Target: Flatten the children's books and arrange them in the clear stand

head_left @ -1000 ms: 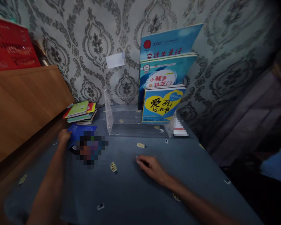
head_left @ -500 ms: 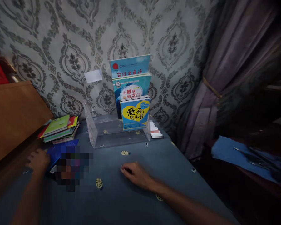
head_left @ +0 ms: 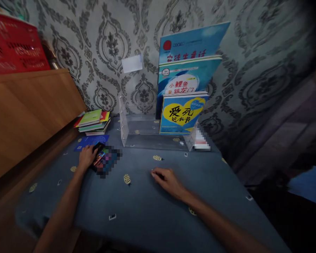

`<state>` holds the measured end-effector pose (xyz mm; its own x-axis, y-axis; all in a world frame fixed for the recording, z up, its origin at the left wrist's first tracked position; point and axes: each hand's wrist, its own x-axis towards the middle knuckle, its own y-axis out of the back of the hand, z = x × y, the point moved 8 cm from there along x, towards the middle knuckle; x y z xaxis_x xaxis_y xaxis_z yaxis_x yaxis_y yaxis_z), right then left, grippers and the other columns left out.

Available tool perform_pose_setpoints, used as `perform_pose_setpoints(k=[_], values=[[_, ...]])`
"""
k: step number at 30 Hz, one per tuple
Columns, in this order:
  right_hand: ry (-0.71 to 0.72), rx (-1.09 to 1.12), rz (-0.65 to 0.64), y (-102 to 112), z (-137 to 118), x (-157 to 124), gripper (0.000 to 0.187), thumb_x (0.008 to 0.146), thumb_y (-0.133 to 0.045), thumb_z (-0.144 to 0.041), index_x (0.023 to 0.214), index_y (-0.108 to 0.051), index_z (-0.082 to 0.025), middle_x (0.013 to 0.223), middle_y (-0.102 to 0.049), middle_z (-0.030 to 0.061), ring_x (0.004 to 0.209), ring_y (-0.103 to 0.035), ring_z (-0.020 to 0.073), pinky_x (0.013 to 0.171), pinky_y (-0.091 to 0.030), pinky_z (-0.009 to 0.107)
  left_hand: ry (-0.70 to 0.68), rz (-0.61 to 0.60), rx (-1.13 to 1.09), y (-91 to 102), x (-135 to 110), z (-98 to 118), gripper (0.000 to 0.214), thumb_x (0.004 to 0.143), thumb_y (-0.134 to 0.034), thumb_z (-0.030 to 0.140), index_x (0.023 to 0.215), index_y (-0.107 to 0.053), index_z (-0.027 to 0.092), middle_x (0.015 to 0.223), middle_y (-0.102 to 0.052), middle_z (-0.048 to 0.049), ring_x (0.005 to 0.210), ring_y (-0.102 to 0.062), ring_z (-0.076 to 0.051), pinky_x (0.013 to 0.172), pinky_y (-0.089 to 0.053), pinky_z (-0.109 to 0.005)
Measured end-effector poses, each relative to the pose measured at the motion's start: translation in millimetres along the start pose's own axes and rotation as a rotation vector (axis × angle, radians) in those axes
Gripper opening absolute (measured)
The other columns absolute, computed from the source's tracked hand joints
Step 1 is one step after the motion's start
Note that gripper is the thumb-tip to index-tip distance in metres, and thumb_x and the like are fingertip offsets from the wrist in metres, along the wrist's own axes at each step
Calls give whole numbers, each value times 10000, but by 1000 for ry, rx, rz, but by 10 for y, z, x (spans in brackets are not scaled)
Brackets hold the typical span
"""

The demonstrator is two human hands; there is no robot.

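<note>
At the left of the table, my left hand (head_left: pixel 86 157) is closed over the left edge of a dark book (head_left: pixel 100 157) with a colourful cover, part of which is blurred out. Just behind lies a flat blue book (head_left: pixel 91 141). My right hand (head_left: pixel 168 181) rests on the cloth near the middle, fingers loosely curled together and nothing visible in them. Beyond it stands a clear tiered rack (head_left: pixel 124 123). Its right side holds a blue book with a yellow heart (head_left: pixel 184 114), a teal book (head_left: pixel 192 72) and a tall blue book (head_left: pixel 195 40), stepped upward toward the back.
A small stack of books (head_left: pixel 93 121) sits at the back left, beside a wooden cabinet (head_left: pixel 37 105) with a red basket (head_left: pixel 18 45) on top. A white piece, partly blurred (head_left: pixel 201 140), lies right of the rack. Patterned wallpaper rises behind; the table's right edge slopes away.
My view has turned left. My left hand has moved from the blue book's left side to the dark book's edge. My right hand stays resting on the table.
</note>
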<state>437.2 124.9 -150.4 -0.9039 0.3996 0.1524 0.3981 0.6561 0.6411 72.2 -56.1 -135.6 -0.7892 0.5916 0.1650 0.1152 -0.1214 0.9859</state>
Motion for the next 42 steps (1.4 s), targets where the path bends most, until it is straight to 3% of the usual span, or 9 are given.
perform_pose_setpoints(k=[6, 12, 21, 29, 35, 39, 42], values=[[-6, 8, -10, 29, -64, -18, 316, 951, -459, -298, 924, -748, -173, 780, -721, 44, 674, -603, 160, 629, -408, 253, -105, -26, -63, 31, -92, 163, 486, 991, -437, 464, 1296, -656, 155, 1249, -672, -151, 1163, -610, -302, 1009, -457, -363], [-23, 1, 0, 0, -39, -25, 298, 947, -468, -289, 870, -734, -178, 686, -670, 16, 622, -563, 144, 606, -390, 244, -190, -63, -145, 65, -215, 317, 423, 936, -481, 522, 1122, -686, 203, 1179, -697, -113, 1101, -638, -283, 920, -485, -333], [-40, -29, 46, -2, 10, -51, 235, 919, -522, -207, 795, -718, -170, 639, -619, -19, 595, -497, 114, 581, -343, 223, -328, -175, -387, -22, -318, 623, 452, 776, -470, 665, 855, -611, 242, 886, -730, -63, 860, -678, -294, 793, -484, -375], [-30, -1, 92, -3, 23, -77, 291, 952, -501, -297, 851, -744, -173, 666, -668, 4, 594, -556, 131, 591, -377, 237, -456, -275, -466, 8, -626, 1128, 349, 821, -498, 582, 834, -573, 242, 841, -713, -53, 811, -658, -263, 747, -453, -350], [-16, -61, 241, 165, 25, -130, 349, 1006, -444, -372, 915, -732, -198, 750, -732, 43, 654, -648, 175, 630, -464, 272, -484, -310, -511, -24, -809, 1435, 224, 863, -552, 471, 823, -556, 251, 838, -698, -36, 797, -653, -242, 709, -418, -325], [73, -168, 288, 242, -98, -162, 307, 1031, -436, -320, 963, -709, -198, 864, -750, 77, 795, -696, 204, 758, -522, 311, -529, -330, -557, -37, -934, 1645, 172, 892, -563, 415, 842, -547, 252, 865, -698, -34, 820, -655, -231, 719, -418, -319], [169, -276, 232, 172, -242, -168, 272, 1031, -450, -268, 964, -702, -192, 899, -742, 93, 858, -686, 222, 814, -539, 351, -522, -316, -582, -75, -1008, 1773, 132, 898, -568, 369, 853, -556, 246, 867, -702, -41, 823, -653, -225, 722, -428, -319]])
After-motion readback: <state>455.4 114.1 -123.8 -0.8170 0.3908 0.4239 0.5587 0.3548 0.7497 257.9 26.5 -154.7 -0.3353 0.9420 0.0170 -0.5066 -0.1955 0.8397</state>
